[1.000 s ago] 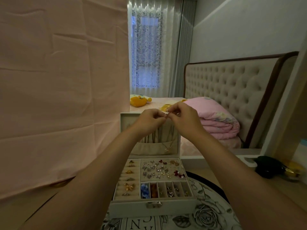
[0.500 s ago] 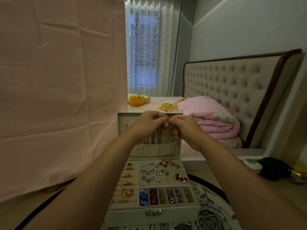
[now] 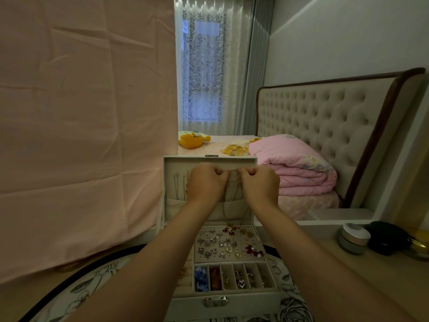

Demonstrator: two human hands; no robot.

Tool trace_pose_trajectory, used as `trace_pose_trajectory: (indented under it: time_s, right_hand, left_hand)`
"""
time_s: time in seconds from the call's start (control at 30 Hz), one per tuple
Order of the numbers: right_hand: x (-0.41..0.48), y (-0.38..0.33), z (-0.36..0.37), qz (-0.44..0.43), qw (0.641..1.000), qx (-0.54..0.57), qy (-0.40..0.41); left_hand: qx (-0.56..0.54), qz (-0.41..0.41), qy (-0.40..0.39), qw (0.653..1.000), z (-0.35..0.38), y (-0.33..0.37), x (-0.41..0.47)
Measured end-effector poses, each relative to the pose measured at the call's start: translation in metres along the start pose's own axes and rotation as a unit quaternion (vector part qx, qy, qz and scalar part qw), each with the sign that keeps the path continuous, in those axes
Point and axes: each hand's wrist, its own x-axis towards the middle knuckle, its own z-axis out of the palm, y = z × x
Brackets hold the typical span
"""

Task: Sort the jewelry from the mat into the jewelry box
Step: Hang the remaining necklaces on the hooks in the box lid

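Note:
A cream jewelry box [image 3: 228,301] stands open on a round floral mat [image 3: 76,296]. Its tray holds several earrings [image 3: 222,242] on a pad and small compartments [image 3: 236,277] with trinkets. Up against the raised lid [image 3: 176,166], my left hand [image 3: 205,185] and my right hand [image 3: 261,184] each pinch an end of a thin gold necklace [image 3: 234,182]. The chain hangs down between them over the lid's pocket. My fingertips hide the top of the chain.
A pink cloth [image 3: 81,124] hangs at the left. On the right of the desk stand a small round jar [image 3: 354,238], a black pouch [image 3: 386,240] and a gold tin [image 3: 420,245]. Behind the box lies a bed with a folded pink blanket [image 3: 297,166].
My hands have drawn slightly apart and sit closer to the top of the lid. The view has tilted down, showing more of the box.

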Motion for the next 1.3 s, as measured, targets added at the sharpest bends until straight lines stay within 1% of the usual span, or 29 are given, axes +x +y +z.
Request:
trace_pose_trajectory:
  time_s: [0.13, 0.23, 0.37, 0.43, 0.57, 0.63, 0.7, 0.77, 0.87, 0.93, 1.07, 1.2, 1.23, 1.3]
  right_hand:
    - [0.003, 0.000, 0.008, -0.010, 0.998, -0.058, 0.030]
    - [0.004, -0.001, 0.007, 0.004, 0.994, -0.103, 0.034]
    - [-0.005, 0.005, 0.001, 0.002, 0.988, -0.151, -0.024]
    - [-0.011, 0.009, -0.001, -0.008, 0.987, -0.147, -0.062]
    - [-0.021, 0.015, -0.006, -0.003, 0.982, -0.122, -0.145]
    - [-0.028, 0.017, -0.009, -0.010, 0.975, -0.131, -0.179]
    - [-0.032, 0.018, -0.013, -0.023, 0.968, -0.154, -0.197]
    - [-0.034, 0.019, -0.015, -0.037, 0.953, -0.203, -0.222]
    - [-0.036, 0.019, -0.015, -0.025, 0.908, -0.296, -0.295]
    - [-0.036, 0.019, -0.013, -0.024, 0.887, -0.323, -0.330]
    - [-0.029, 0.017, -0.014, -0.046, 0.885, -0.291, -0.360]
    - [-0.029, 0.016, -0.011, -0.071, 0.880, -0.285, -0.372]
    - [-0.029, 0.016, -0.011, -0.072, 0.885, -0.277, -0.368]
    - [-0.025, 0.015, -0.015, -0.068, 0.909, -0.231, -0.340]
  left_hand:
    - [0.008, -0.032, 0.010, 0.999, 0.002, 0.008, 0.006]
    - [0.011, -0.049, -0.016, 0.999, 0.004, 0.007, 0.006]
    - [0.016, -0.073, -0.055, 0.996, 0.006, 0.001, -0.002]
    - [0.028, -0.068, -0.079, 0.994, 0.004, -0.001, -0.008]
    - [0.030, -0.027, -0.169, 0.985, 0.000, -0.012, -0.022]
    - [0.044, 0.004, -0.190, 0.981, -0.004, -0.021, -0.030]
    - [0.071, 0.036, -0.190, 0.978, -0.008, -0.030, -0.037]
    - [0.118, 0.086, -0.174, 0.974, -0.013, -0.037, -0.043]
    - [0.186, 0.175, -0.123, 0.959, -0.018, -0.046, -0.046]
    - [0.231, 0.202, -0.113, 0.945, -0.019, -0.048, -0.047]
    - [0.290, 0.214, -0.115, 0.926, -0.014, -0.050, -0.051]
    - [0.297, 0.188, -0.149, 0.924, -0.010, -0.047, -0.048]
    - [0.298, 0.185, -0.154, 0.924, -0.010, -0.046, -0.047]
    - [0.299, 0.183, -0.157, 0.923, -0.010, -0.045, -0.045]
